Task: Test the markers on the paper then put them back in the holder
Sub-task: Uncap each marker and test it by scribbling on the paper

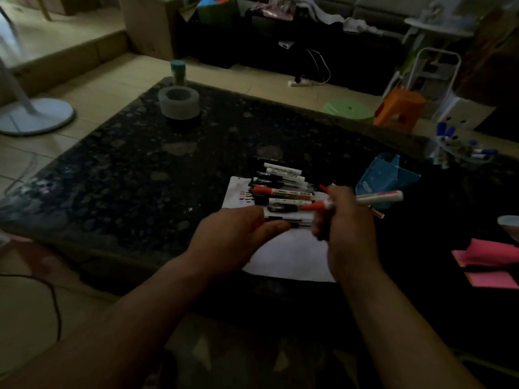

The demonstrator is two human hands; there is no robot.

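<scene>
Head view: marker (377, 198) gripped in right hand (346, 220).

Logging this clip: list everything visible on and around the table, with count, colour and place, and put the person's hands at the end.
Table: one, dark speckled stone, fills the centre.
Paper: one white sheet, near edge, red and black test marks at its far left corner.
Markers on paper: a row, exact count unclear, white barrels with black or red caps.
Holder: one, blue, tipped over right of the markers.
Tape roll: one, grey, far left of table.
Jar: one, teal lid, behind the tape.
Sticky notes: pink pads, right edge.
Stools: one orange, one green, on floor beyond.
Fan base: one, white, floor left.
Left hand: on paper, touching a black pen.
Right hand: gripping red-capped markers.
</scene>
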